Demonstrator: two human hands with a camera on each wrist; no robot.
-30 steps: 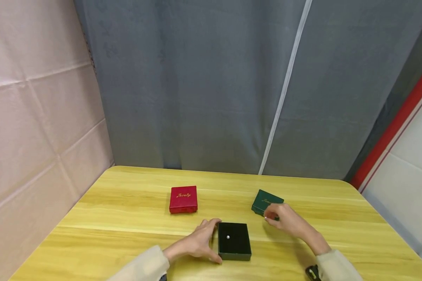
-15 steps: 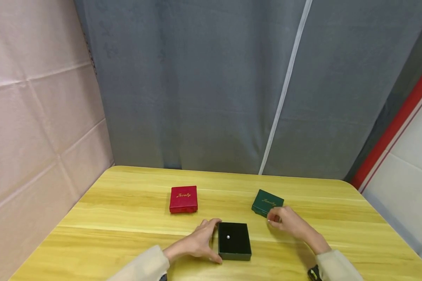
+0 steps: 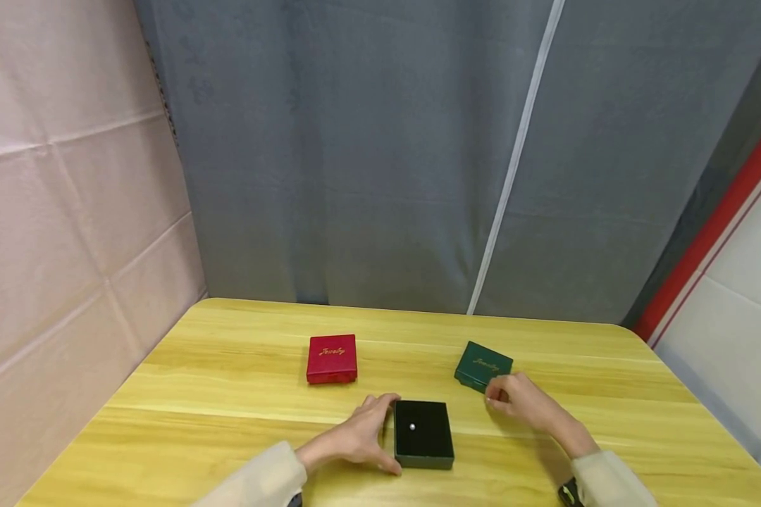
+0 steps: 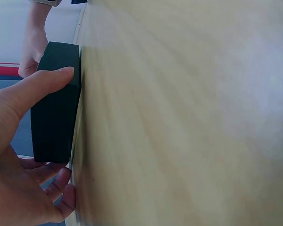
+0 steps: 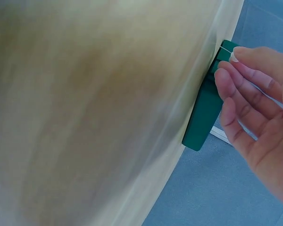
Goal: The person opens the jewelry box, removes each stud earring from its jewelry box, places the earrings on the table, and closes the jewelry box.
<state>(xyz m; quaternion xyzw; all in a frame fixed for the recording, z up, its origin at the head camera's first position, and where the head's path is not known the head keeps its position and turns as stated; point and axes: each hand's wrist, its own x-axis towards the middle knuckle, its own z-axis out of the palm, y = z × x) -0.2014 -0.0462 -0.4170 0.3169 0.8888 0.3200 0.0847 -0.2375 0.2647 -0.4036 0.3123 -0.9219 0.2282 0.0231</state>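
My left hand (image 3: 358,433) spans the left side of a lidless dark green jewelry box (image 3: 432,436) with a black insert. In the left wrist view the thumb (image 4: 56,80) lies along the box's side and the fingers hold its other end. On the insert sits one pearl stud (image 3: 412,427), left of centre. Farther right, my right hand (image 3: 523,403) pinches a small white pearl stud earring (image 5: 233,57) between thumb and index finger, its thin post showing. The hand is beside the closed green jewelry box (image 3: 478,360), overlapping its near corner in the head view.
A closed red jewelry box (image 3: 332,359) with gold lettering stands at the back left. The wooden table (image 3: 228,366) meets a grey curtain (image 3: 380,176) behind it. A pale wall covering stands on the left, a white and red panel on the right.
My right hand has shifted slightly to the right, uncovering more of the green box's lettering. The left hand and the lidless box have stayed in place.
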